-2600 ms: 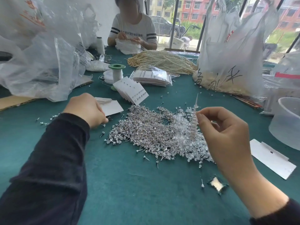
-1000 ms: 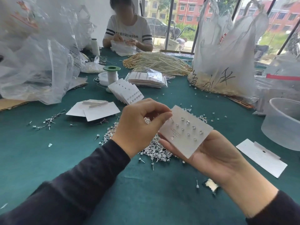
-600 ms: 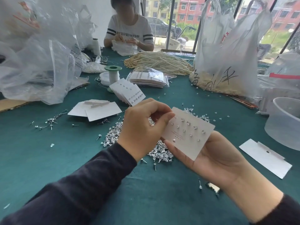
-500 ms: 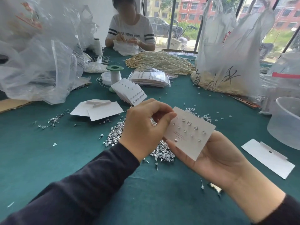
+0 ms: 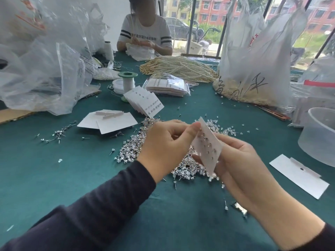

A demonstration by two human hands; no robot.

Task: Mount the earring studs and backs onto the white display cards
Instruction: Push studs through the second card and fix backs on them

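Green-covered table; tall windows behind; white wall; daylight.

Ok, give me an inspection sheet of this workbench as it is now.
Surface: green-covered table, loose studs scattered.
Job's things: display card, part filled, tilted; stud pile below; clear backs beyond; fanned filled cards; blank cards.
Clutter: plastic bags, pearl strands, thread spool, plastic tub.
Hands: left hand pinches the card's upper edge; right hand holds it from behind.
Cables: nothing seen.
Surroundings: another person seated opposite; windows behind.
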